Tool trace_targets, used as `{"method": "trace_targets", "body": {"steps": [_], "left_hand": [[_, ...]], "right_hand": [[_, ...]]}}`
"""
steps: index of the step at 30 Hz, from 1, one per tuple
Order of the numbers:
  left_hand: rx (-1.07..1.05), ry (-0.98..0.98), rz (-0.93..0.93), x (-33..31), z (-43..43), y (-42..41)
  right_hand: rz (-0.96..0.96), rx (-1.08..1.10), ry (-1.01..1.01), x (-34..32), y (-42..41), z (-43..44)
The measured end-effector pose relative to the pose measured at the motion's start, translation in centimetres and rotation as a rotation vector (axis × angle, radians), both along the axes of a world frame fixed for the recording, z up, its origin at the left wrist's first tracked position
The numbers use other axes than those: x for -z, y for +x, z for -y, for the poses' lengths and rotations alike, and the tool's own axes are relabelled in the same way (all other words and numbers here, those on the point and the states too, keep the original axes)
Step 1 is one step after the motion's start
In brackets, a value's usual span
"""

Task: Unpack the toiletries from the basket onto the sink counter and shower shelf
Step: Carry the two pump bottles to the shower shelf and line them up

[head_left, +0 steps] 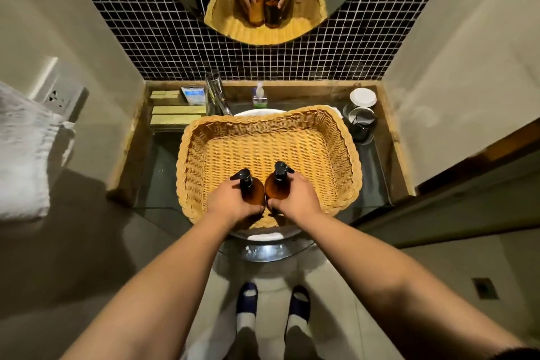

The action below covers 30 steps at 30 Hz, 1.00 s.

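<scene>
A wide wicker basket (336, 155) sits on top of the round sink basin (264, 237). Inside it, near its front edge, stand two amber pump bottles with black pump heads, side by side and touching. My left hand (230, 203) grips the left amber bottle (253, 193) around its body. The right amber bottle (277, 187) is held the same way by my right hand (296, 199). The rest of the basket floor shows bare weave. The mirror above reflects both hands and bottles.
The glass sink counter (377, 172) runs either side of the basin. At its back left lie flat soap boxes (175, 118) and a blue packet (193, 95); a tap (217, 93) and small clear bottle (259, 95) stand behind the basket. White cups (362, 109) sit back right. A towel (20, 155) hangs left.
</scene>
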<state>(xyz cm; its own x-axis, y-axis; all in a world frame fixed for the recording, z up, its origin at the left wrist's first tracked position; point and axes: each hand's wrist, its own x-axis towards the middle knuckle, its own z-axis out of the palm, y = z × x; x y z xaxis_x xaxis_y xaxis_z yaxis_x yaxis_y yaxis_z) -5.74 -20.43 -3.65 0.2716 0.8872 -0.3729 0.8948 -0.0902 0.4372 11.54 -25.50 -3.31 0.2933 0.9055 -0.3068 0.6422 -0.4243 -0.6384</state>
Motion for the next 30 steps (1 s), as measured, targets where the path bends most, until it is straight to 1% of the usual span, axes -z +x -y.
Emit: {"method": "trace_targets", "body": {"steps": [5, 10, 14, 16, 20, 22, 23, 26, 30], "left_hand": [[-0.018, 0.017, 0.087, 1.0, 0.2, 0.4], [0.022, 0.087, 0.046, 1.5, 0.0, 0.5], [0.019, 0.1, -0.025, 0.6, 0.0, 0.7], [0.065, 0.103, -0.071, -0.5, 0.0, 0.8], [0.157, 0.188, -0.143, -4.3, -0.2, 1.6], [0.223, 0.266, -0.165, -6.8, -0.3, 2.4], [0.262, 0.321, -0.147, -7.9, -0.4, 2.8], [0.34, 0.446, -0.099, -10.9, -0.5, 4.7], [0.45, 0.549, -0.054, -14.0, 0.7, 9.0]], "right_hand": [[0.025, 0.03, 0.058, 2.1, -0.7, -0.1], [0.058, 0.054, 0.089, 3.0, -1.1, 0.3], [0.061, 0.088, 0.105, 2.2, -1.4, 0.2], [0.094, 0.064, 0.122, 1.0, -1.2, 0.1], [0.223, -0.006, 0.181, -2.6, 0.1, 0.0], [0.274, -0.023, 0.24, -4.8, 1.0, 0.1], [0.293, -0.019, 0.266, -5.9, 1.5, 0.3], [0.358, 0.043, 0.323, -9.0, 3.2, 1.7], [0.435, 0.204, 0.321, -12.4, 6.7, 6.3]]}}
